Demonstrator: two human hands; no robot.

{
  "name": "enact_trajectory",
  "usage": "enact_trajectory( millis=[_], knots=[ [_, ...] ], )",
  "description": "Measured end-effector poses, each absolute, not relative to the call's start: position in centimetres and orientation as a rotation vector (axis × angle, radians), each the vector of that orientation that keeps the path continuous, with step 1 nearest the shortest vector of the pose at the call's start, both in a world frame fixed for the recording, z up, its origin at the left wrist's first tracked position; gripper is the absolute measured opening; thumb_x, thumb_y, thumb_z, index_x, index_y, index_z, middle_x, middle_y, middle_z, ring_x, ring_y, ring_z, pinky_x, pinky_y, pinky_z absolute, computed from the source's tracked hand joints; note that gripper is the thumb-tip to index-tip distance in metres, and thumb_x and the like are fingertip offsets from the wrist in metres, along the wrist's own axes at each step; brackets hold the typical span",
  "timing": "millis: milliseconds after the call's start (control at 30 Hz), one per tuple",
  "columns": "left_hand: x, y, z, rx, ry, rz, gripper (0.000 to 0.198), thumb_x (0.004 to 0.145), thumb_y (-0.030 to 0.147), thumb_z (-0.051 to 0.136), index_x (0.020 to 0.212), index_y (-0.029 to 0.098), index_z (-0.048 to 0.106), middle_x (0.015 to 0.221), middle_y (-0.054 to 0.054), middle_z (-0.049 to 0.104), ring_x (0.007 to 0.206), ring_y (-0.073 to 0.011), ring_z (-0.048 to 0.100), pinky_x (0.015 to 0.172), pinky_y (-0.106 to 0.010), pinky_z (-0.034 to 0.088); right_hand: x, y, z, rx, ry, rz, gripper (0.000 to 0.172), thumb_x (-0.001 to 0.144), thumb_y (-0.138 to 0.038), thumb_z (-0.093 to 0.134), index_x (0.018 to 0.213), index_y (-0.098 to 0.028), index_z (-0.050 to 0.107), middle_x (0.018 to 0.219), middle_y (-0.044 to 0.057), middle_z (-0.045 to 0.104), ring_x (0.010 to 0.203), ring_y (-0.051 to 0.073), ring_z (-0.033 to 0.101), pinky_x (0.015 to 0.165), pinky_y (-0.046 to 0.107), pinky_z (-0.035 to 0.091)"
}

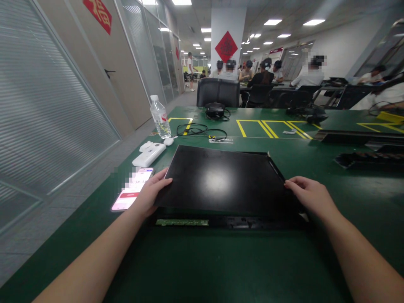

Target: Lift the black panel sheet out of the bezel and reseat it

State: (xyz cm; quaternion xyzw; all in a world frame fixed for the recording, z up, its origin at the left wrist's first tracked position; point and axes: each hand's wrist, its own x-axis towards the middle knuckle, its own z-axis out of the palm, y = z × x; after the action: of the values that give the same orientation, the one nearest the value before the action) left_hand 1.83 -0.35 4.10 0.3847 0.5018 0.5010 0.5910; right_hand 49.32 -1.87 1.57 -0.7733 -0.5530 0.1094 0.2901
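Note:
A flat, dark display panel (202, 181) is tilted above a black frame (252, 223), its near edge raised off it. Along the frame's near side a green circuit strip (182, 222) shows. My left hand (154, 189) grips the panel's left edge, thumb on top and fingers underneath. At the right edge, my right hand (307, 194) is closed in a pinch on the panel's side; its fingertips are partly hidden. A bright reflection lies on the panel's middle. Most of the frame is covered by the panel.
Left of the panel lie a lit phone (134, 189), a white device (149, 154) and a water bottle (160, 118). Behind are a black cable (202, 129) and a black device (215, 110). Dark long parts (369, 160) lie at right on the green table (221, 265). People sit farther back.

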Motion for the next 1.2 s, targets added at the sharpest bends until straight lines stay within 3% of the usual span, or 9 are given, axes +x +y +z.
enact_trajectory(
  millis=[267,667,1200],
  knots=[
    [2.2,-0.59,4.45,0.887,1.21,1.181,0.05,0.068,0.025,0.084,0.118,0.02,0.081,0.109,-0.008,0.086,0.093,-0.0318,0.081,0.068,-0.03,0.06,49.02,-1.99,1.55,-2.042,-1.527,0.218,0.037,0.08,-0.06,0.058,0.073,-0.029,0.076,0.07,0.006,0.074,0.068,0.027,0.067,0.064,0.038,0.044],
    [2.0,-0.57,4.19,0.883,1.164,1.165,0.064,0.067,0.025,0.087,0.129,0.017,0.077,0.105,-0.01,0.086,0.084,-0.0278,0.081,0.063,-0.028,0.058,49.24,-1.8,1.46,-2.076,-1.511,0.219,0.039,0.078,-0.061,0.058,0.074,-0.028,0.078,0.071,0.007,0.074,0.069,0.028,0.066,0.063,0.038,0.044],
    [1.96,-0.54,4.18,0.894,1.177,1.175,0.058,0.07,0.023,0.085,0.127,0.017,0.078,0.1,-0.009,0.086,0.087,-0.0302,0.082,0.065,-0.03,0.06,49.35,-1.83,1.43,-2.073,-1.516,0.211,0.037,0.079,-0.06,0.058,0.075,-0.029,0.078,0.073,0.007,0.075,0.073,0.03,0.068,0.065,0.04,0.044]
  ],
)
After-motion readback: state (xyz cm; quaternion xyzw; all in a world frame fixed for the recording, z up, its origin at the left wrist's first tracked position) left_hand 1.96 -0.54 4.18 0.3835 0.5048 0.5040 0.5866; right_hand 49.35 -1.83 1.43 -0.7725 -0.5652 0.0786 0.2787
